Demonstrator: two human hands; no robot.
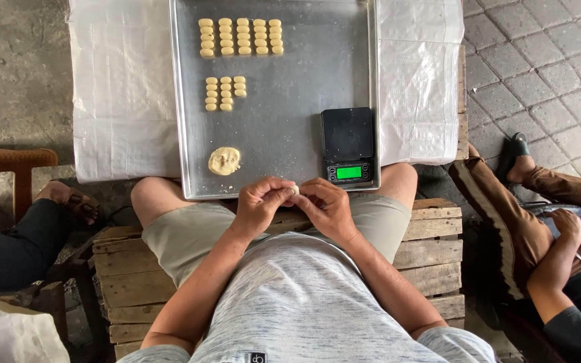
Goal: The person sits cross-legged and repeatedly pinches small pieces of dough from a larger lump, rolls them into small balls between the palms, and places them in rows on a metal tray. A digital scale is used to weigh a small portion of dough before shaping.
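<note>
- Pale yellow dough is what's being worked here: a tiny dough piece [295, 190] is pinched between the fingertips of the left hand [261, 202] and the right hand [326, 205], just in front of the near edge of the metal tray [290, 87].
- Both hands are closed onto that one bit, fingers curled in, thumbs on top, knuckles nearly touching. Wrists sit low over the lap, elbows tucked, forearms angling in to meet at the middle.
- If you ask me, doing this bit well means light, even pressure so it matches the shaped pieces [241, 36] lined up at the far end and the shorter rows [224, 93] below them.
- Dough lump [224, 160] sits on the tray near the left hand, easy to reach.
- Small black scale [348, 144] with a lit green display sits at the tray's near right corner.
</note>
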